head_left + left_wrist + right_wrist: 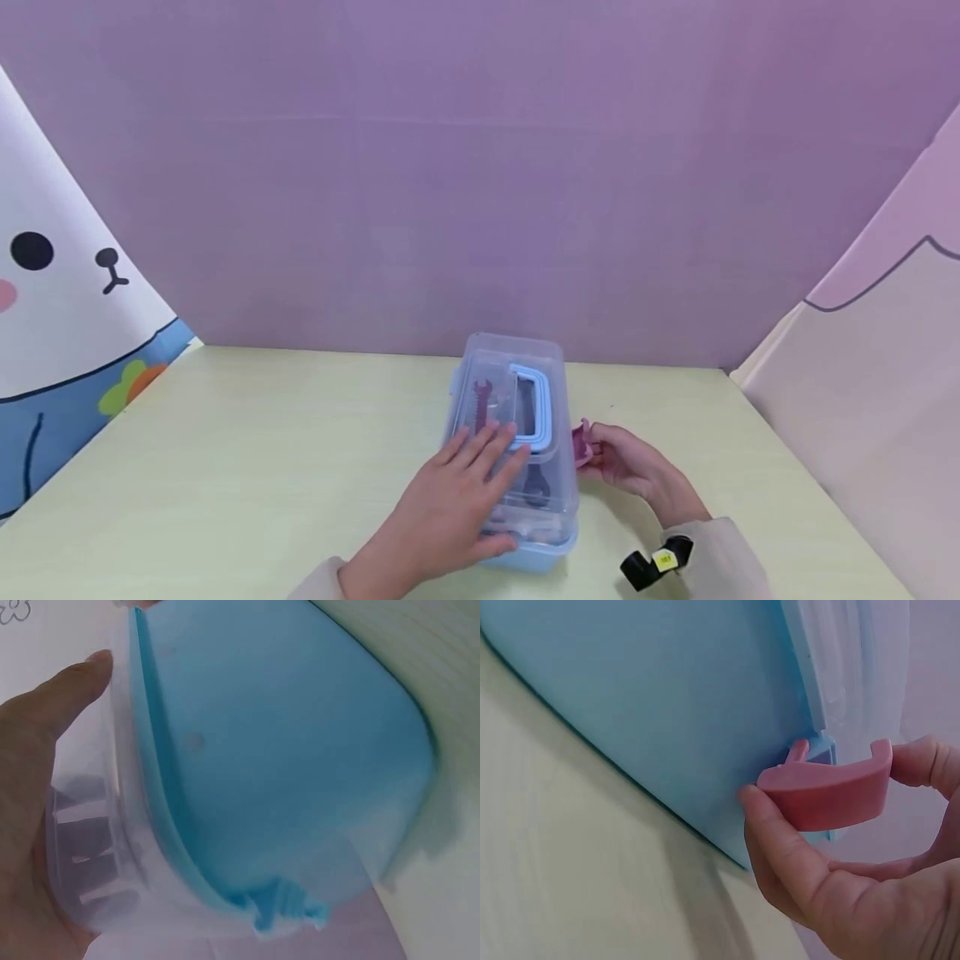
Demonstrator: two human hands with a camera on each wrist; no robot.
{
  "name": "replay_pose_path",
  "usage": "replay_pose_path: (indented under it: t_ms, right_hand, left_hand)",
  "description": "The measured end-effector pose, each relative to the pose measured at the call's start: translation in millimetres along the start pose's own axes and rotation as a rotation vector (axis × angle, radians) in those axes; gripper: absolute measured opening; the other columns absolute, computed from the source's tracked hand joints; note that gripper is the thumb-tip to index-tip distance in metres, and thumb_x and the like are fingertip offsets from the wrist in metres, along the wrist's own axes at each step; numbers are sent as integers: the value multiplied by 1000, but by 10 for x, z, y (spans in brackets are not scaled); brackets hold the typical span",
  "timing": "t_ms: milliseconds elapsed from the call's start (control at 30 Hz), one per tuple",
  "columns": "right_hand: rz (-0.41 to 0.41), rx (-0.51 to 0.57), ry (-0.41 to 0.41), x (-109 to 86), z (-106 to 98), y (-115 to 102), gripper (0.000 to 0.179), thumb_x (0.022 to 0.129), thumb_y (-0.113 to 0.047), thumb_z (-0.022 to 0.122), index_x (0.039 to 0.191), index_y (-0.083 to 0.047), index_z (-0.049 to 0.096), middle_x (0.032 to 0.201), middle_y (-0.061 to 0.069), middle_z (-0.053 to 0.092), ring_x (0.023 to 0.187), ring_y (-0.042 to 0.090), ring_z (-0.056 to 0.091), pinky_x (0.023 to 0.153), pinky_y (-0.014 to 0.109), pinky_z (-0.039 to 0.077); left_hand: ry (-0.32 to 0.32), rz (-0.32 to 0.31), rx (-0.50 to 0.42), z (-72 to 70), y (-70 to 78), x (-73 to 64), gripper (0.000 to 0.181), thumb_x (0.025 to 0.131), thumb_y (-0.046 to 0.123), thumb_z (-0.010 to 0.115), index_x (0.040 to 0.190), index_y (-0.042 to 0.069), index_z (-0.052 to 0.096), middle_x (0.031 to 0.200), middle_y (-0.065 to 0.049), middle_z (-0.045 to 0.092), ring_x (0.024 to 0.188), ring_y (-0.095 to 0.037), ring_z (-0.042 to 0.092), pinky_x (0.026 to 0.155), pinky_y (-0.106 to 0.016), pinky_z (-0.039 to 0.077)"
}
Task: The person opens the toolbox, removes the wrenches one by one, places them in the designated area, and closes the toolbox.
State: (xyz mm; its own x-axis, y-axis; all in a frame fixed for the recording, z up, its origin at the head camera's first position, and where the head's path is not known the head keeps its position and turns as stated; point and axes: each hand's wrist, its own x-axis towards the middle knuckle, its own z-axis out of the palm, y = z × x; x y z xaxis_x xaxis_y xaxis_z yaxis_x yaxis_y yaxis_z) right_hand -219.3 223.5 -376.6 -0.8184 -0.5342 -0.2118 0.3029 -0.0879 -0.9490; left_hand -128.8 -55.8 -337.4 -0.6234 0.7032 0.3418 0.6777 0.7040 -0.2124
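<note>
A toolbox with a light blue base (525, 558) and a clear lid (513, 350) stands on the table, its lid down. A blue handle (545, 408) lies flat on the lid. My left hand (453, 504) rests on the lid with fingers spread; in the left wrist view its thumb (82, 679) lies along the lid's rim. At the box's right side my right hand (630, 462) pinches a pink latch (832, 799) between thumb and fingers. The latch's small peg is close to a blue bracket (821, 750) on the box; whether they are joined I cannot tell.
Through the lid show a dark pink wrench (482, 400) and a dark wrench-like shape (536, 487). A purple panel (480, 183) stands behind the pale table (262, 450). Printed panels flank it, with a cartoon face (67, 292) at the left. A black strap (652, 567) sits at the right wrist.
</note>
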Motion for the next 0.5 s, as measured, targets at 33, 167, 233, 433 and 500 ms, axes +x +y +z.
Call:
replay_pose_path:
  t_ms: [33, 167, 233, 433, 500]
  right_hand:
    - [3, 1, 4, -2, 0, 3, 28, 85, -2, 36, 70, -14, 55, 81, -2, 63, 77, 11, 60, 80, 27, 57]
    - [-3, 5, -5, 7, 5, 22, 29, 84, 1, 36, 76, -13, 60, 83, -2, 64, 80, 12, 63, 83, 28, 58]
    - [-5, 17, -16, 14, 7, 28, 30, 85, 1, 36, 78, -13, 62, 82, -2, 64, 80, 12, 64, 84, 29, 58]
    - [-3, 36, -27, 27, 1, 32, 29, 84, -1, 39, 77, -13, 64, 81, -3, 66, 80, 10, 65, 84, 27, 58]
    - [-2, 35, -28, 28, 1, 31, 29, 85, -2, 39, 77, -13, 65, 80, -3, 66, 79, 10, 65, 84, 27, 58]
  left_hand:
    - [-5, 6, 5, -2, 18, 24, 85, 82, 69, 55, 146, 17, 38, 152, -8, 38, 140, -25, 36, 114, -42, 36]
    - [1, 37, 41, -4, 86, 111, 89, 78, 71, 58, 146, 18, 38, 152, -7, 39, 139, -24, 37, 115, -41, 35]
    - [6, 50, 65, -3, 118, 144, 90, 76, 73, 59, 145, 18, 39, 151, -7, 40, 138, -23, 39, 115, -41, 36]
    - [-19, 57, 93, -12, 189, 227, 94, 74, 74, 60, 146, 19, 37, 151, -7, 39, 136, -23, 42, 113, -43, 38]
    - [-23, 55, 96, -13, 207, 249, 95, 74, 74, 60, 147, 18, 35, 151, -7, 39, 135, -23, 43, 112, -43, 39]
